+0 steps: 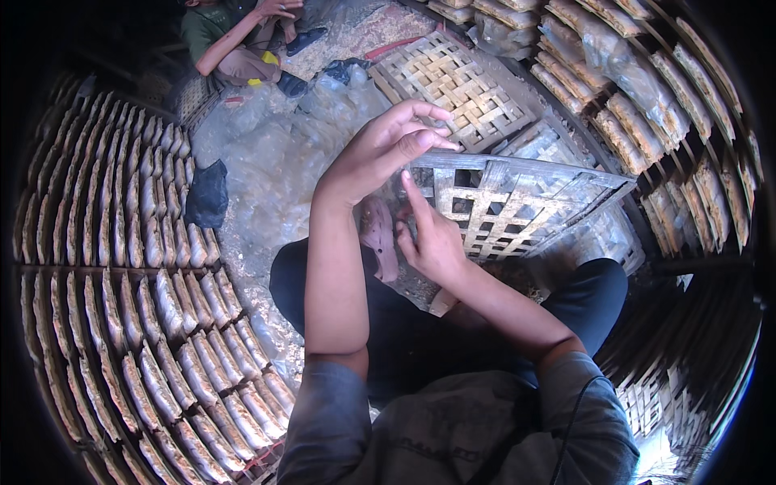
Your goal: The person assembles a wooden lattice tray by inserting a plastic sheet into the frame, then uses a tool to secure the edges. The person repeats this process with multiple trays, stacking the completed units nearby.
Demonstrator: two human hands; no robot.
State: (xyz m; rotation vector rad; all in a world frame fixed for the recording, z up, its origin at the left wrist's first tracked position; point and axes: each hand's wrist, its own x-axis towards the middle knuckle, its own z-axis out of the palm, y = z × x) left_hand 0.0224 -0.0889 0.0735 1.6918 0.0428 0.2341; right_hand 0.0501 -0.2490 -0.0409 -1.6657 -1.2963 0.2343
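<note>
A woven bamboo tray point(517, 202) with a grey wooden rim stands tilted on edge before me, over my crossed legs. My left hand point(388, 145) is raised by its upper left corner, fingers stretched and slightly bent, the thumb apart. Whether it touches the rim cannot be made out. Just below, my right hand point(436, 246) is beside the tray's left edge. Its index finger points up and the other fingers are partly bent, with nothing visible in them. Beyond the tray, another woven bamboo tray point(453, 81) lies flat.
Racks of stacked slabs point(121, 186) line the left side, and more wrapped slabs point(638, 73) fill the right. Clear plastic sheeting point(275, 137) and a dark cloth-like piece point(208, 194) lie on the floor. Another person point(234, 36) sits at the far left.
</note>
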